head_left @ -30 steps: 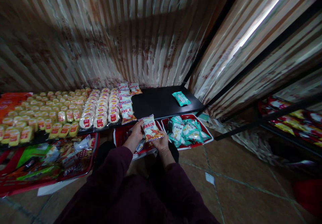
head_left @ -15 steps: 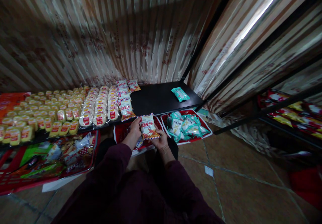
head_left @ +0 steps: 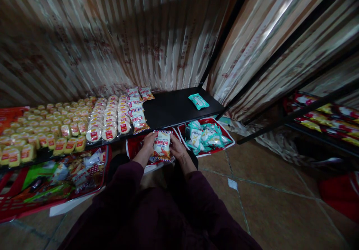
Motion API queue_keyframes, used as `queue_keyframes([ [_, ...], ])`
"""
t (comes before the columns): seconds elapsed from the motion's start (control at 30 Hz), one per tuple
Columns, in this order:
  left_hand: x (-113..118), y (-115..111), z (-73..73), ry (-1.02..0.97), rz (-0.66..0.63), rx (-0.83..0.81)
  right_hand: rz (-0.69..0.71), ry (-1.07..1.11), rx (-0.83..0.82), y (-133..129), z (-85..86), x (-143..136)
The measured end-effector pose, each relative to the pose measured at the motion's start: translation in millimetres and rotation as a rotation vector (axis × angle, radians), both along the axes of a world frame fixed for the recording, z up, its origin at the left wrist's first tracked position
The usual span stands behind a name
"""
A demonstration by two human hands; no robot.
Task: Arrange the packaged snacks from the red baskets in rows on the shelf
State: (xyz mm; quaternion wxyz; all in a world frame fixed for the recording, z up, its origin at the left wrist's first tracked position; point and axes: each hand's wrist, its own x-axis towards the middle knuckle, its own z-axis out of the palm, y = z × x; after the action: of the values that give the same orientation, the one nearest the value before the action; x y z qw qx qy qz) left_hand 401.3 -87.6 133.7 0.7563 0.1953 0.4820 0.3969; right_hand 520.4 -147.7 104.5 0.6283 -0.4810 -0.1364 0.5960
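A white and orange snack packet [head_left: 162, 145] with a striped edge is held level between both hands over a red basket [head_left: 131, 149]. My left hand [head_left: 147, 145] grips its left side, and my right hand [head_left: 177, 148] has its right side. Just beyond, similar packets [head_left: 139, 121] lie overlapped in a column on the black shelf [head_left: 168, 109], with one more packet [head_left: 146, 93] beside the column at the back. The basket's contents are mostly hidden by my hands and the packet.
Left on the shelf stand rows of round wrapped cakes [head_left: 109, 132] and yellow wrapped cakes [head_left: 60, 145]. A teal packet [head_left: 199, 101] lies at the shelf's right. Below are a basket of teal packets [head_left: 206, 137] and a basket of mixed snacks [head_left: 103, 167]. Black posts [head_left: 224, 36] frame the corner.
The packet has turned flatter and moved slightly left and down in my hands. Both hands keep hold of it, the right one now higher along its side. The view has shifted a little.
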Motion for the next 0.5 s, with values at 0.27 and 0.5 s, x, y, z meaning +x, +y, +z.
queue_keyframes([
  [0.27,-3.6,-5.9,-1.3,-0.003,-0.017,-0.020,-0.110,0.200,-0.083,12.2,-12.4,3.6],
  [0.5,-7.4,-13.7,1.0,-0.065,-0.104,-0.012,-0.135,0.228,-0.109,19.4,-14.5,2.1],
])
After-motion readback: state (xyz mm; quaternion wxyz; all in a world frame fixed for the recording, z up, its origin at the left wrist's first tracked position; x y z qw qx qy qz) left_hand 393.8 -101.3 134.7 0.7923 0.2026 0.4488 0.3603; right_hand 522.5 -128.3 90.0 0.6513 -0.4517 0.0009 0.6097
